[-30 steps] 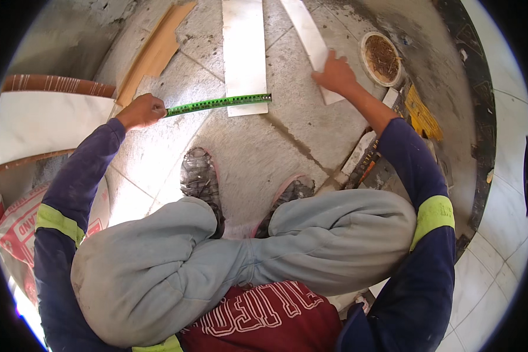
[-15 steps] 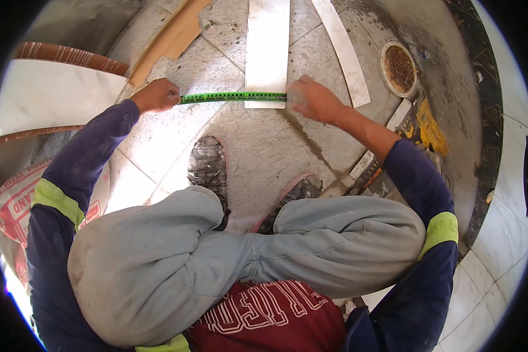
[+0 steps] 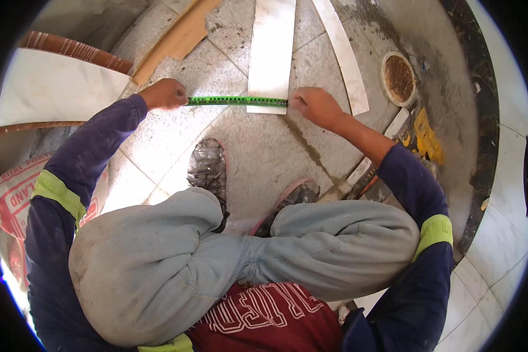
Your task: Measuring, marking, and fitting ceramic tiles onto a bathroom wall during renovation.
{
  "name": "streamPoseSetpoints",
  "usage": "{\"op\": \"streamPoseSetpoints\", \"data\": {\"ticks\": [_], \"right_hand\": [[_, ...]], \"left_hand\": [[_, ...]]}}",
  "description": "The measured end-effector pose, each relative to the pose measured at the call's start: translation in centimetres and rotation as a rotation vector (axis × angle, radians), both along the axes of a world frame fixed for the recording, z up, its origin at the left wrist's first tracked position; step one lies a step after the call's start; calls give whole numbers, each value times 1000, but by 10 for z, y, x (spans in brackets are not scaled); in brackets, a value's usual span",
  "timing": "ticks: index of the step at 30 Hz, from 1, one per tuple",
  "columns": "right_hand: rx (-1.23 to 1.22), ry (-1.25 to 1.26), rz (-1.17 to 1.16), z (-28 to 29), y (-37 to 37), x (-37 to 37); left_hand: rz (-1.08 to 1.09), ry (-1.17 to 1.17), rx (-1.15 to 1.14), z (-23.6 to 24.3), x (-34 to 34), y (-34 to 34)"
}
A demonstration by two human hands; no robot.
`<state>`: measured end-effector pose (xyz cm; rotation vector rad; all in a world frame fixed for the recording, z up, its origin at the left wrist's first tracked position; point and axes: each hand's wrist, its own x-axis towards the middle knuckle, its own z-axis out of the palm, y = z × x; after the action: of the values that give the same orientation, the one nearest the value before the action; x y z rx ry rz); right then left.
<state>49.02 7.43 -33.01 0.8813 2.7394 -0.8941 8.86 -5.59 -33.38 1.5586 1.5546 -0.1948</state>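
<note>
A green tape measure [image 3: 234,101] is stretched crosswise over the near end of a white tile strip [image 3: 271,53] on the floor. My left hand [image 3: 163,95] grips the tape at its left, with fingers closed around it. At the strip's right edge, my right hand [image 3: 315,105] pinches the other end of the tape. To the right of that strip lies a second, narrower white strip [image 3: 345,58]. Both feet rest on the floor just nearer to me than the tape.
A brown board with a ragged edge [image 3: 173,44] lies at the far left, beside a large white tile [image 3: 58,88]. A printed sack [image 3: 20,196] stands at the left. On the right are a round drain-like opening [image 3: 399,79], a yellow scrap [image 3: 428,138] and debris.
My left hand and the tape have shifted slightly to the right relative to the strip. My right hand still holds its end at the strip's right edge.
</note>
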Motion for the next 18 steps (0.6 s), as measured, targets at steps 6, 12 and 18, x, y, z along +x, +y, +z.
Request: {"op": "streamPoseSetpoints", "data": {"ticks": [6, 12, 18], "right_hand": [[231, 608, -290, 201, 76, -15], [-661, 1110, 96, 356, -10, 62], [-617, 791, 360, 347, -76, 64]], "left_hand": [[22, 60, 54, -4, -1, -1], [-64, 62, -81, 11, 24, 24], [257, -294, -92, 15, 69, 51]]}}
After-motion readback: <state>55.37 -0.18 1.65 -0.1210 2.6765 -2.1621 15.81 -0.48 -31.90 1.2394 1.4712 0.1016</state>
